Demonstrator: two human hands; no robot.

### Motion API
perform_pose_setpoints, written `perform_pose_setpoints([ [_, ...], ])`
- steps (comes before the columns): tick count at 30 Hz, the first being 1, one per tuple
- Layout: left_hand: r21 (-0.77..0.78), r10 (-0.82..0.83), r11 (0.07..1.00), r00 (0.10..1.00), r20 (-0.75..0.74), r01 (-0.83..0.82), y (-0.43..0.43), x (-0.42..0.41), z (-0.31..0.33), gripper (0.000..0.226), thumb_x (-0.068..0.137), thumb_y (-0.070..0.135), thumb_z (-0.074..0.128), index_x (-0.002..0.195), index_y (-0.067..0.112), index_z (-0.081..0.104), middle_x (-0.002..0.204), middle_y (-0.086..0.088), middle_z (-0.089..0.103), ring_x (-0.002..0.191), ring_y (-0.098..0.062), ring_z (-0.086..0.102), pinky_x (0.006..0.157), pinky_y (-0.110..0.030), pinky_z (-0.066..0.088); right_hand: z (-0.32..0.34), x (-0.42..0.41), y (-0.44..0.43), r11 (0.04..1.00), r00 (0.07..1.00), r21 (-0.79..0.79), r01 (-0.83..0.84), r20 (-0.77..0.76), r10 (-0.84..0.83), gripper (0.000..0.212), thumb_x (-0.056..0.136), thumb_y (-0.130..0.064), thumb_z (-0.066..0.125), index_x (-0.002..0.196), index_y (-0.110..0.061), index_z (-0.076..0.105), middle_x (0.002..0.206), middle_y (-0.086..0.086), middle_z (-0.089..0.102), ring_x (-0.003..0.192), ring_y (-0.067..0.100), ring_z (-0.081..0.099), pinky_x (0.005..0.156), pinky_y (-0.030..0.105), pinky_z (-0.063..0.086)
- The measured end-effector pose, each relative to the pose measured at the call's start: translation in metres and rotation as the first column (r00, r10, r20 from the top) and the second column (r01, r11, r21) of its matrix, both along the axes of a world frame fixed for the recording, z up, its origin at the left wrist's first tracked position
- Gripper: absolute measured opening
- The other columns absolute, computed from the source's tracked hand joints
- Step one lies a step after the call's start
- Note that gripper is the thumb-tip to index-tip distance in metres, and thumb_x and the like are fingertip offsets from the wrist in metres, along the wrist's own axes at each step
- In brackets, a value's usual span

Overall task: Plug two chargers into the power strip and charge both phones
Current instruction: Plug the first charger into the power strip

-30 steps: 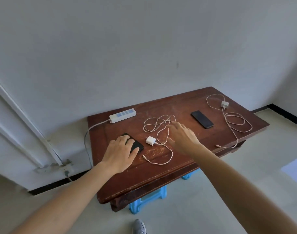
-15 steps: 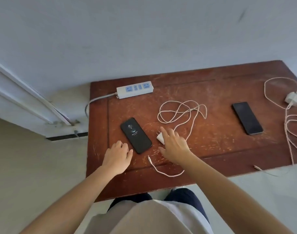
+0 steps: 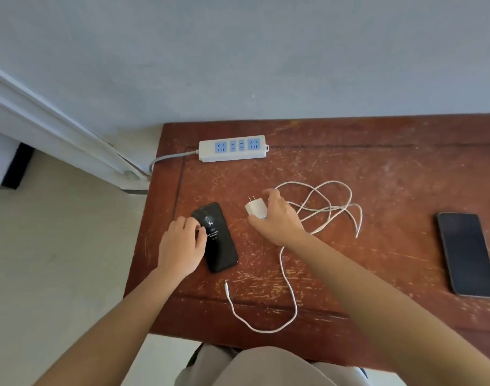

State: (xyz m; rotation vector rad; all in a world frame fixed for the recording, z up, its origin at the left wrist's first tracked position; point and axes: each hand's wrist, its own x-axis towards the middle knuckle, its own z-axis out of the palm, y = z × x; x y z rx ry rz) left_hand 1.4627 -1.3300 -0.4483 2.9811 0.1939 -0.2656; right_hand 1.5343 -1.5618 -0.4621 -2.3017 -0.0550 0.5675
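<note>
A white power strip (image 3: 232,148) with blue sockets lies at the back left of the wooden table (image 3: 377,168); its sockets hold no plugs. My right hand (image 3: 277,218) grips a white charger plug (image 3: 255,208), prongs pointing up and away, a short way in front of the strip. Its white cable (image 3: 321,207) loops to the right and trails to a loose connector end (image 3: 226,285) near the front edge. My left hand (image 3: 182,246) rests on the left edge of a black phone (image 3: 218,240) with a lit screen. A second black phone (image 3: 465,253) lies at the right.
The strip's grey cord (image 3: 168,158) drops off the table's left edge toward the wall. A white door frame (image 3: 57,132) runs along the left. My lap shows below the table's front edge.
The view has closed in on the table's left part. My right hand has lifted the charger plug off the table. My left hand has moved onto the left phone's edge.
</note>
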Motion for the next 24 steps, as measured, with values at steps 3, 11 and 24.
perform_pose_setpoints([
  [3,0.031,-0.091,0.996,0.995,0.045,0.089,-0.001,0.037,0.003,0.026,0.098,0.028,0.057,0.113,0.007,0.062,0.113,-0.015,0.063,0.098,-0.033,0.062,0.077,-0.046,0.055,0.009,0.023,0.003,0.996,0.998,0.066,0.062,-0.009,-0.062,0.072,0.084,-0.045,0.067,0.141,-0.014,0.035,0.134,0.010,0.058,0.114,0.030,0.060,0.081,0.034,0.047],
  [11,0.147,-0.276,0.951,0.961,0.016,0.271,0.033,0.152,-0.021,0.061,0.102,0.042,0.045,0.150,0.005,0.034,0.159,-0.024,0.032,0.144,-0.041,0.037,0.108,-0.058,0.043,0.022,0.073,0.017,0.984,0.979,0.064,0.165,0.112,-0.172,0.052,0.086,-0.038,0.067,0.126,-0.018,0.040,0.120,0.004,0.062,0.088,0.017,0.059,0.056,0.017,0.037],
  [24,-0.093,-0.252,0.958,0.952,0.175,0.270,0.068,0.156,-0.091,0.068,0.105,0.050,0.021,0.160,0.010,0.010,0.169,-0.013,0.018,0.156,-0.027,0.013,0.123,-0.057,0.020,0.012,0.117,0.081,0.991,0.925,-0.105,-0.087,0.360,0.119,0.034,0.094,-0.023,0.068,0.125,-0.008,0.066,0.120,0.013,0.065,0.083,0.024,0.063,0.073,0.035,0.055],
])
